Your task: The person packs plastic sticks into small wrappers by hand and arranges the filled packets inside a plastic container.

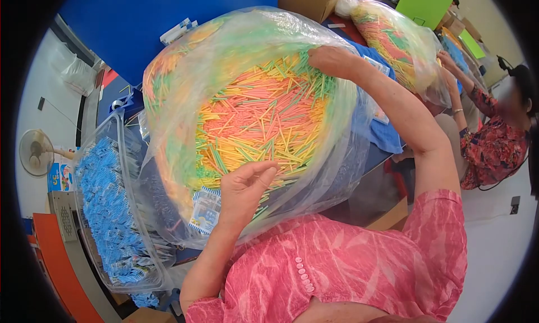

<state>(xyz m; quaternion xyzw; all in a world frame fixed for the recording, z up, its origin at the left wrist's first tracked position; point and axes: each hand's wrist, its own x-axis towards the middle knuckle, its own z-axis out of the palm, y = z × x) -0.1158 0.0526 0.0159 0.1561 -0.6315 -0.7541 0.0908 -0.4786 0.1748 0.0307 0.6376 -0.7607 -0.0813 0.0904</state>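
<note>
A large clear plastic bag [258, 24] stands open in front of me, filled with thin pink, yellow and green straw-like sticks [264, 115]. My left hand [247, 185] is over the near part of the sticks, with thumb and forefinger brought together; what they hold, if anything, is too small to make out. At the far right of the bag's mouth, my right hand [331, 62] has its fingers curled down by the green sticks. Its fingertips are partly hidden. A blue-and-white printed packet [205, 211] lies by my left wrist.
To the left is a clear plastic bin [124, 154] of blue-and-white packets [109, 211]. A blue cloth [384, 135] lies right of the bag. Another filled bag [387, 42] stands farther off, with a co-worker [494, 132] beside it. A fan [38, 152] is far left.
</note>
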